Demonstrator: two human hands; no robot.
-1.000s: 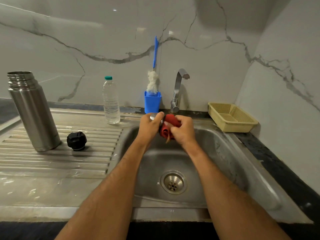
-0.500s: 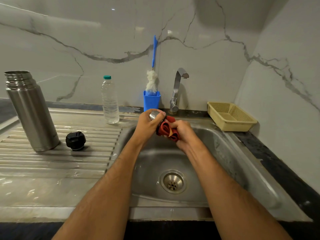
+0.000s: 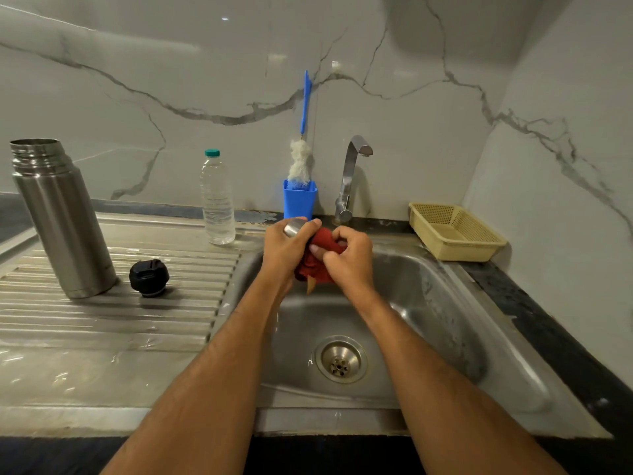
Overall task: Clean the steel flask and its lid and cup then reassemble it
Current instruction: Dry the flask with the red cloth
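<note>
The steel flask (image 3: 61,217) stands upright and uncapped on the ribbed draining board (image 3: 113,313) at the far left, with its black lid (image 3: 149,278) lying just beside it on the right. Above the far edge of the sink (image 3: 428,303), the person's left hand (image 3: 286,250) curls its fingers around the small steel cup (image 3: 294,229), of which only a rim of shiny metal shows. The right hand (image 3: 349,257) grips a bunched red cloth (image 3: 317,264), which is pressed against the cup between the two hands. Both forearms reach in from the near edge. A drain (image 3: 340,359) sits in the bottom of the basin. Along the far wall, from left to right, stand a clear water bottle (image 3: 216,197) with a green cap, a blue holder (image 3: 299,199) with a bottle brush (image 3: 301,145) upright in it, and a steel tap (image 3: 351,176). A beige plastic basket (image 3: 455,231) rests on the dark counter at the far right of the sink.
</note>
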